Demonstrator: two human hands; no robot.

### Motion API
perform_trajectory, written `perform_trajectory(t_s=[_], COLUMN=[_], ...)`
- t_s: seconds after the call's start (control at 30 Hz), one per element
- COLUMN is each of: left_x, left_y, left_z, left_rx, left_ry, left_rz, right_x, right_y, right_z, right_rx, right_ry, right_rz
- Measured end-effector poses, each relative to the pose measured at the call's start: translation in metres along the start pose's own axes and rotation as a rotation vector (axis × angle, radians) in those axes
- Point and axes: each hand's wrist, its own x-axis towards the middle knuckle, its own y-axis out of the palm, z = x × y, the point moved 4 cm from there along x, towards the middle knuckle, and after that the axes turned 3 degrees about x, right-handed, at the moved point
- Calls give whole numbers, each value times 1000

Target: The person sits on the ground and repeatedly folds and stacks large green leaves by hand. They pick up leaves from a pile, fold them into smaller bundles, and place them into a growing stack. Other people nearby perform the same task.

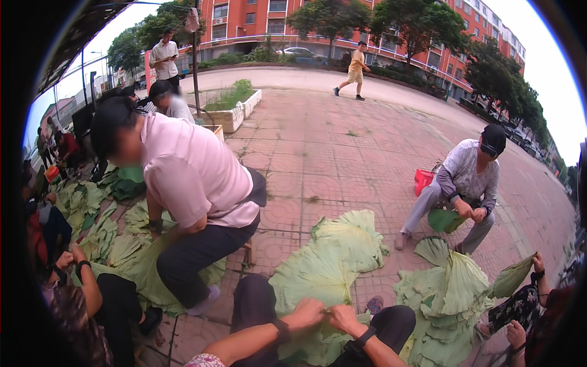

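Observation:
Both my hands meet low in the middle, above a lap covered with lotus leaves. My left hand is closed, its fingertips pinching at a lotus leaf. Right beside it, my right hand is also closed on that leaf, thumb and fingers nearly touching the left ones. The exact grip is partly hidden by the fingers. Just beyond my hands, large pale green lotus leaves lie overlapping on the paving between my knees, with ribbed veins and ragged edges.
To my right is another layered leaf pile, where a seated person holds a leaf near a red bucket. A person in a pink shirt bends over leaves at left. Other people's hands show at the right edge.

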Motion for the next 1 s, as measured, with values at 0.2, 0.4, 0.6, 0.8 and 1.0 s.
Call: perform_trajectory(t_s=[0.2, 0.4, 0.6, 0.8, 1.0], left_x=[4, -1, -7, -8, -8], left_y=[0, -5, -25, -15, -7], left_z=[7, 5, -8, -8, -2], left_rx=[-4, -57, -244, -336, -256], left_ry=[242, 363, 311, 178, -55], left_rz=[-104, -57, -186, 114, 297], right_x=[1, -7, -20, -24, -22], right_y=[-1, -22, -33, -24, -16], right_z=[-10, -9, -20, -25, -13], right_rx=[61, 433, 956, 611, 287], right_ry=[100, 72, 235, 85, -63], right_rz=[73, 193, 258, 273, 223])
